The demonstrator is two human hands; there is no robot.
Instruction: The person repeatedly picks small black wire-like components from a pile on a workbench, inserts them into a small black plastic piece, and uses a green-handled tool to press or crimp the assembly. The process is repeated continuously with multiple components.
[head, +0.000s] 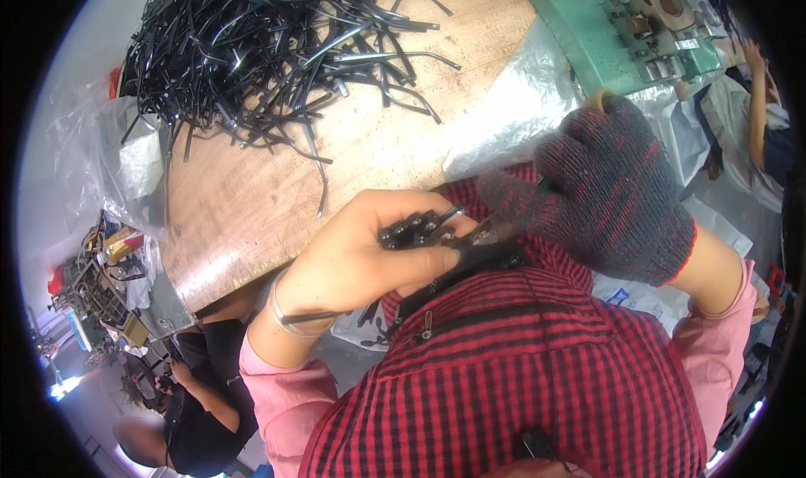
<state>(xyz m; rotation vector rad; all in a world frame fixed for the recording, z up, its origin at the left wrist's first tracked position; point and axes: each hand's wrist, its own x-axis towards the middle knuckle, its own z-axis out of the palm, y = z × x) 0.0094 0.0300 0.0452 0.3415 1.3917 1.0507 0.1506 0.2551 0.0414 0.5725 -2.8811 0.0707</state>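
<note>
My bare left hand [365, 257] is closed around a bundle of black eyeglass temple arms [419, 229], whose ends point up between thumb and fingers. Close to its thumb is the metal tip of a hand tool [488, 231], perhaps cutters or pliers. My right hand [604, 188], in a dark knitted glove with red flecks, grips that tool; its handles are mostly hidden and the fingers are partly blurred. A large heap of similar black temple arms [252, 56] lies on the wooden table beyond my hands.
A green machine [604, 56] with metal fixtures stands at the upper right, beside clear plastic sheeting [522, 100] on the table [390, 144]. A plastic bag [88, 163] hangs at the left edge. One person in black is at lower left; another person's arm shows at far right.
</note>
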